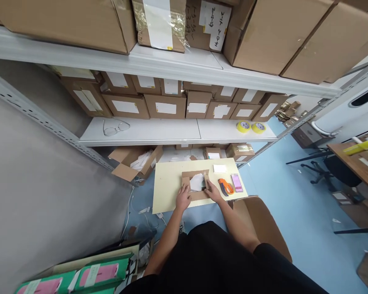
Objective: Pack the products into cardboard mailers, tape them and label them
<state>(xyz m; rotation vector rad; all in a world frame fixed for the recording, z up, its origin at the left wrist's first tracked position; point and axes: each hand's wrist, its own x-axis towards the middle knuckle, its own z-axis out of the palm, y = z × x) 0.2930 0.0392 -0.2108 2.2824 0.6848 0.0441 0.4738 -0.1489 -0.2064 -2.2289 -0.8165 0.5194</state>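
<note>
A small cardboard box [197,195] lies on the cream tabletop [167,179] with its flaps spread and white paper or wrapping [197,182] inside. My left hand [183,198] holds the box at its left front side, fingers bent over the flap. On the opposite side, my right hand [213,192] grips the right wall, its fingertips at the inner edge. To the right of the box lie an orange tool with a dark blue handle [227,187], possibly a tape dispenser, and a blurred pink item [236,183]. A white stack of paper or labels [220,168] sits behind them.
Shelves above hold several labelled cartons [166,107], eyeglasses [116,128] and two yellow tape rolls [243,126]. An open carton [131,165] stands left of the table, and a large open carton [263,224] is at its right front. Cables [127,214] lie on the floor.
</note>
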